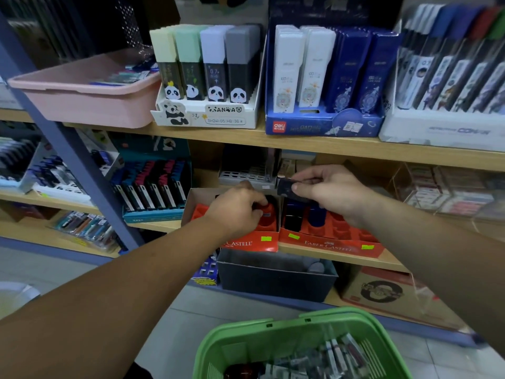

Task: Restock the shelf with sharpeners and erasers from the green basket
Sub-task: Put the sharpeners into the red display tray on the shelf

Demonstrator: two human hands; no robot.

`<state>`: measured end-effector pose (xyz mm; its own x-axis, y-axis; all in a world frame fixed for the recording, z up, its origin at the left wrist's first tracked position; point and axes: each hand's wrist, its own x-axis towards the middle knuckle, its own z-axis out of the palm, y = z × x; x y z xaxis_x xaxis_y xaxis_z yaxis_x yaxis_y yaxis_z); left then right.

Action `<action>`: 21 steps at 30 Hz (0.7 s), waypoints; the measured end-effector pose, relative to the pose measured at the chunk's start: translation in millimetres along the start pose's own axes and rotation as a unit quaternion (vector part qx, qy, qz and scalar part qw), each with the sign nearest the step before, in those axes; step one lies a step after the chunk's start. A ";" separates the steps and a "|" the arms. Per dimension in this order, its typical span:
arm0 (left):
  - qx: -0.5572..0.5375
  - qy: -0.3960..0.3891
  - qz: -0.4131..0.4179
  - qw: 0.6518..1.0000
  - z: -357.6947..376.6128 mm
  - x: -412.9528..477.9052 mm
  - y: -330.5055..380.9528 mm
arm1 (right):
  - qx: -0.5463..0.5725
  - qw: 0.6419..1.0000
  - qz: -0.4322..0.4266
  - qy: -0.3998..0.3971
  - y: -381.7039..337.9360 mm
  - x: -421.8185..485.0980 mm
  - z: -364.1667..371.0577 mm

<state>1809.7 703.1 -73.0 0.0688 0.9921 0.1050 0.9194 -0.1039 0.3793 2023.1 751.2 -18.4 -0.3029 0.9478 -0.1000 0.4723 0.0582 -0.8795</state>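
The left hand is reaching into the left display box, a red carton that is sitting on the front edge of the middle shelf. Its fingers are curling around a red sharpener, which is standing upright in the right-hand part of that box. The thumb is hidden behind the hand.

The right hand is hovering above and just to the right of the left display box. Its thumb and forefinger are pinching a dark sharpener and holding it in the air over the box's rear right corner. The remaining fingers are curling loosely behind it.

A second red display box is touching the right side of the left display box and is carrying dark and blue sharpeners in its slots. A grey perforated tray is sitting directly behind the left display box. A dark bin is sitting on the shelf level directly below it.

The green basket is sitting below and in front of the left display box, well apart from it. It is holding small wrapped packets, which are too blurred to identify.
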 end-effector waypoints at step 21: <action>-0.129 0.014 -0.007 0.992 45.0 -0.3 40.0 | -0.139 0.988 0.036 -0.048 49.2 -21.9 -35.9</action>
<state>1863.9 701.8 -99.3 0.0420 0.9917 0.1216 0.7908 -0.1074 0.6026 2082.7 744.6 -42.7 -0.3309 0.9193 -0.2131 0.7006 0.0880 -0.7081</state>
